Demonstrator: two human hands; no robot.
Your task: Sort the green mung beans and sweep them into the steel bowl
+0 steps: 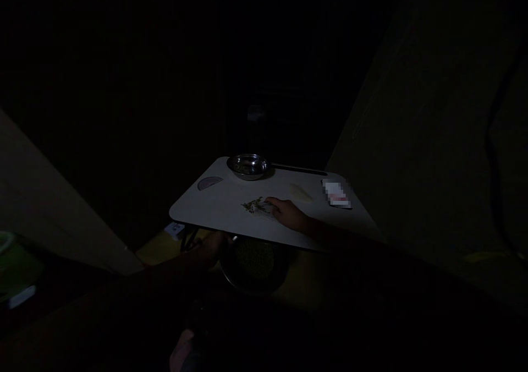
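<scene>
My right hand (pixel 289 214) rests on the white table top (pixel 210 212), fingers reaching left at the edge of a small scatter of greenish grains (pixel 252 204). Its fingers look apart, with nothing visible held in them. Below the table's near edge, my left hand (pixel 216 242) is closed at the left rim of a dark round bowl (pixel 258 259). A mass of small green grains fills the bottom of that bowl. Dim light hides most of the left fingers.
A shiny steel bowl (pixel 248 167) with a little in it stands at the table's far edge. A pale flat patch (pixel 300 192) and a blurred white-screened item (pixel 337 193) lie to the right. Walls flank both sides; a green object (pixel 16 264) is far left.
</scene>
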